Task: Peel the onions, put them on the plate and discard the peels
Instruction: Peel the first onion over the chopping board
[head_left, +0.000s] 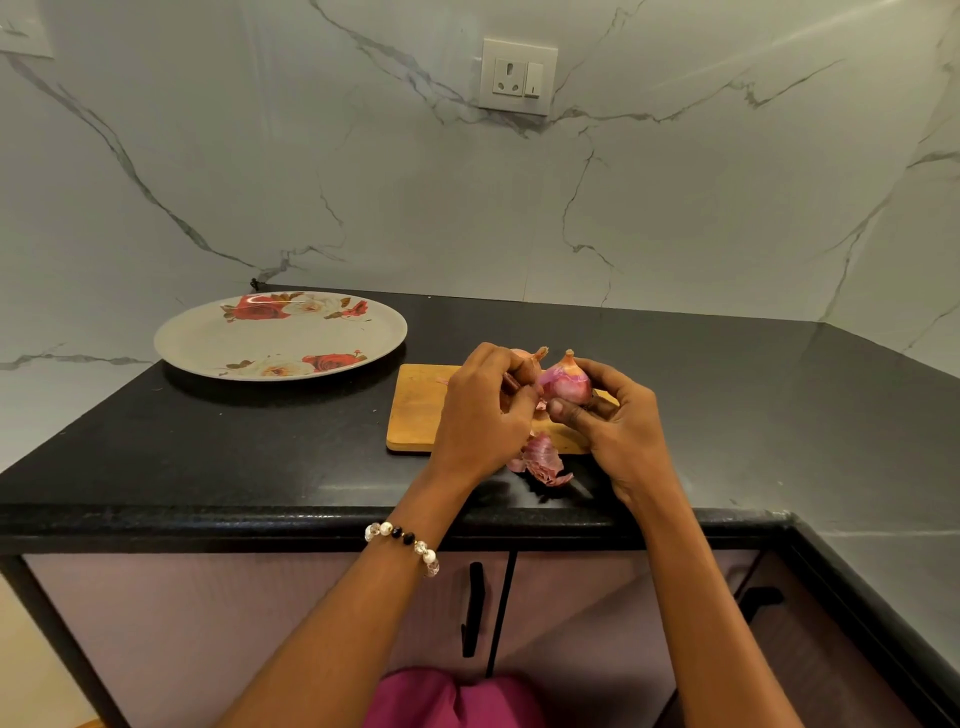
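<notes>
One black counter (260, 441) is carrying one flowered plate (208, 338) at the left, holding nothing, and one wooden board (415, 410) just right of it. Two hands are working above the board. The right hand (618, 431) is gripping one onion (566, 382), partly peeled, its tip pointing up. The left hand (480, 415) is curling its fingers round something brown beside that onion; what it is I cannot tell. A second onion (527, 358) is showing behind the left hand. One heap of peels (543, 462) is lying at the board's near edge.
</notes>
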